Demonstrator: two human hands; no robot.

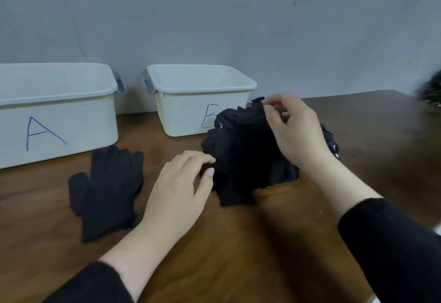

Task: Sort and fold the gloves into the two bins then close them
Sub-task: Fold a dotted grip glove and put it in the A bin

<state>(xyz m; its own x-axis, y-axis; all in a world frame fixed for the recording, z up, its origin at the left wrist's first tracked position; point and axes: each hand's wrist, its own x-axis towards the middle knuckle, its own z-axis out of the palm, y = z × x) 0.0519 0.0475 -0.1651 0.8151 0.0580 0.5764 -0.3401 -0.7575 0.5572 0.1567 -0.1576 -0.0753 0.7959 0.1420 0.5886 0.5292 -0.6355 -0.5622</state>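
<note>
Two cream bins stand open at the back of the wooden table: bin A (71,121) on the left and bin B (181,116) to its right. A black knit glove (107,190) lies flat in front of bin A. A pile of black gloves (245,157) sits in front of bin B, partly hiding its letter. My right hand (293,130) pinches the top edge of a glove on the pile. My left hand (181,190) rests at the pile's left side, fingertips touching the fabric. A dotted glove (330,140) peeks out behind my right wrist.
A grey wall rises right behind the bins. Grey latch handles (149,86) stick out on the bins' sides. A blurred dark object (432,92) sits at the table's far right edge. No lids are in view.
</note>
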